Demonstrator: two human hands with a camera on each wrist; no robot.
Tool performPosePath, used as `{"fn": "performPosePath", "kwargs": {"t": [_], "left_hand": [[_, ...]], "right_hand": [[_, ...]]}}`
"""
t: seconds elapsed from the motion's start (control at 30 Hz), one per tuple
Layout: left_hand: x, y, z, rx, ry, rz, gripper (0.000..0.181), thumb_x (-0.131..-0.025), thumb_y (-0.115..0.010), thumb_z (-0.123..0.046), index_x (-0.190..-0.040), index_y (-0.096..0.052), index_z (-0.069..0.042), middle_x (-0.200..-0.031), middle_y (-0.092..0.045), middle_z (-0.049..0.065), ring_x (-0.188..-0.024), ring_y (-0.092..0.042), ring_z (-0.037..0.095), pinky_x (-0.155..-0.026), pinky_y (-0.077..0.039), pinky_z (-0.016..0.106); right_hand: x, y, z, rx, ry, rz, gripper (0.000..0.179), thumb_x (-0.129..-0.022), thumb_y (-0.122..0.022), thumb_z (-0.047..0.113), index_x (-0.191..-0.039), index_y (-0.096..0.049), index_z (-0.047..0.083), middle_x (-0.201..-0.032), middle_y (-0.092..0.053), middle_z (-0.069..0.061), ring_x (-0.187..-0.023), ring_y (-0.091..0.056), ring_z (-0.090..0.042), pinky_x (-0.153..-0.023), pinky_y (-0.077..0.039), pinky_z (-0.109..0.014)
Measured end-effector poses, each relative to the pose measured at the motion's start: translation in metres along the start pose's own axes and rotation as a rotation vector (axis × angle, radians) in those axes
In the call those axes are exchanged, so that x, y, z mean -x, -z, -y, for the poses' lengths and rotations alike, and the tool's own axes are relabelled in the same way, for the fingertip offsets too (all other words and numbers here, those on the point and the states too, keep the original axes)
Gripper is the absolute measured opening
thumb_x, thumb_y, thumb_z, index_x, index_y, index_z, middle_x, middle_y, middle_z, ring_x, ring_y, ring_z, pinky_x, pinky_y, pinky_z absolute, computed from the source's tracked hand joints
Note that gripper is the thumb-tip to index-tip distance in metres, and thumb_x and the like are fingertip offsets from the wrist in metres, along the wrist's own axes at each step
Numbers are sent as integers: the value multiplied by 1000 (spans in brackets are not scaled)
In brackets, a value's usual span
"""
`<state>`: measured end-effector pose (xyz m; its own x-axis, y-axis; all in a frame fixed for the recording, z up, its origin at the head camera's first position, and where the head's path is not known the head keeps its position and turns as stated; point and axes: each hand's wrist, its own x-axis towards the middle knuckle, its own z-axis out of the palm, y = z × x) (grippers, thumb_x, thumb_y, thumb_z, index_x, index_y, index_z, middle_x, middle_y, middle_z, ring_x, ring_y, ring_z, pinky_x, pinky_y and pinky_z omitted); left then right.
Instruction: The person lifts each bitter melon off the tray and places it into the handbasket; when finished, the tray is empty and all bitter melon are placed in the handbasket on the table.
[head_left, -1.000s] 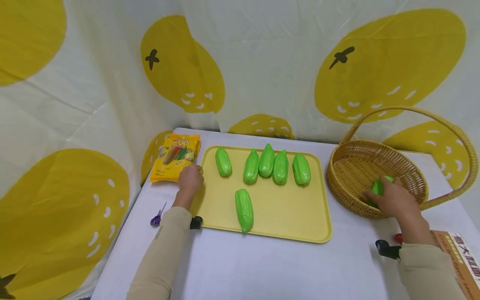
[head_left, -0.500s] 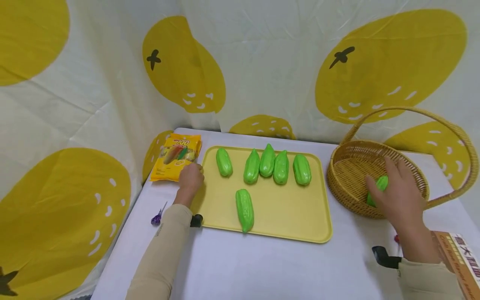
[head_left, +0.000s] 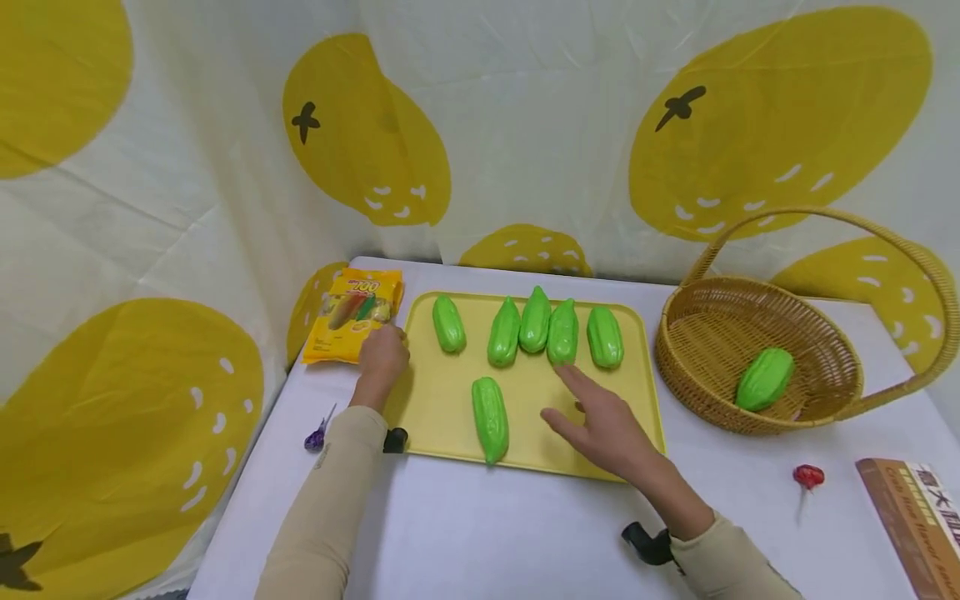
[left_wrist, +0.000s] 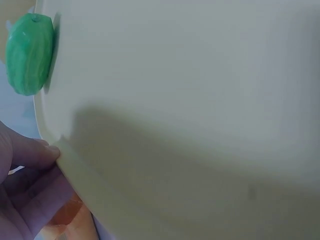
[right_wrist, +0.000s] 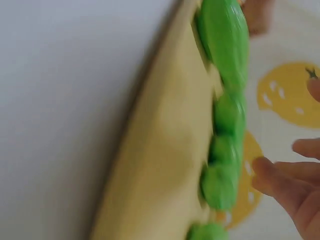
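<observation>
My left hand [head_left: 383,362] pinches the left rim of the yellow tray [head_left: 442,408]; the left wrist view shows thumb and fingers on that edge. On the tray lie several green ridged plastic gourds: one alone near the front [head_left: 490,421], the rest along the back, such as the right-hand gourd [head_left: 604,337]. Over the tray's right part hovers my right hand [head_left: 603,421], fingers spread and holding nothing, its fingertips close to a back-row gourd [head_left: 562,332]. In the wicker basket [head_left: 690,392] at the right lies a single green gourd [head_left: 765,379].
A yellow candy bag [head_left: 352,312] lies behind my left hand, and a purple lollipop [head_left: 316,437] lies left of my forearm. Right of the tray are a red lollipop [head_left: 808,477] and a brown box [head_left: 903,521]. The basket's tall handle [head_left: 885,237] arches up. Patterned cloth hangs behind.
My right hand has let go of the gourd in the basket and moved left over the tray. That gourd now lies alone there. My left hand stays on the tray rim.
</observation>
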<state>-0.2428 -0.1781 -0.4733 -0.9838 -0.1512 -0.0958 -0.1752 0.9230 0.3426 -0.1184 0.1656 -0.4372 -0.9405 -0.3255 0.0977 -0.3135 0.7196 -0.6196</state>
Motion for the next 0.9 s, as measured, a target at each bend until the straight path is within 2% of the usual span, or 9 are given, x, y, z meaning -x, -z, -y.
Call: {"fn": "performPosePath", "kwargs": {"t": [0.1,0.23,0.37,0.53,0.7,0.9], "left_hand": [[0,-2,0,-5,-8,-11,30,-88,-58,-1,-111,-77,-5,-112,-74,25,-102,-69,46,-89,-55,56],[0,-4,0,-6,-16,-20,28,-89,-57,-2,-109,-77,-4,-110,-74,25,-101,-69,46,-89,-55,56],[0,-4,1,-17,-24,-24,31,-90,-56,-2,-114,-76,-4,-113,-73,26,-103,-69,47,-90,-55,57],[2,-6,0,-10,-16,-30,32,-89,-57,-1,-116,-75,-5,-114,-73,25,-104,-69,47,-90,-55,57],[1,-7,1,-10,-2,-20,35,-89,-58,-2,-119,-74,-5,-117,-73,24,-105,-69,47,-91,-55,57],[1,-7,0,-20,4,-20,34,-91,-57,-2,-121,-73,-5,-118,-73,25,-105,-69,47,-91,-55,57]], "right_hand": [[-6,-16,9,-28,-17,106,73,-96,-69,39,-154,-42,3,-158,-43,-24,-138,-53,-40,-105,-51,-54],[-14,-31,16,-24,-17,179,77,-94,-71,41,-154,-41,3,-158,-43,-25,-142,-48,-41,-112,-44,-56],[-20,-44,20,-16,-33,212,82,-93,-72,42,-156,-39,1,-159,-41,-26,-144,-46,-42,-114,-42,-56],[-27,-57,27,-31,-56,232,89,-90,-76,41,-159,-33,6,-159,-38,-28,-143,-47,-44,-112,-43,-58],[-29,-67,34,-24,-52,256,93,-86,-79,44,-160,-33,12,-160,-34,-32,-139,-49,-49,-105,-47,-62],[-29,-72,36,-22,-69,277,95,-85,-80,46,-161,-31,17,-163,-28,-30,-138,-49,-51,-105,-47,-61]]}}
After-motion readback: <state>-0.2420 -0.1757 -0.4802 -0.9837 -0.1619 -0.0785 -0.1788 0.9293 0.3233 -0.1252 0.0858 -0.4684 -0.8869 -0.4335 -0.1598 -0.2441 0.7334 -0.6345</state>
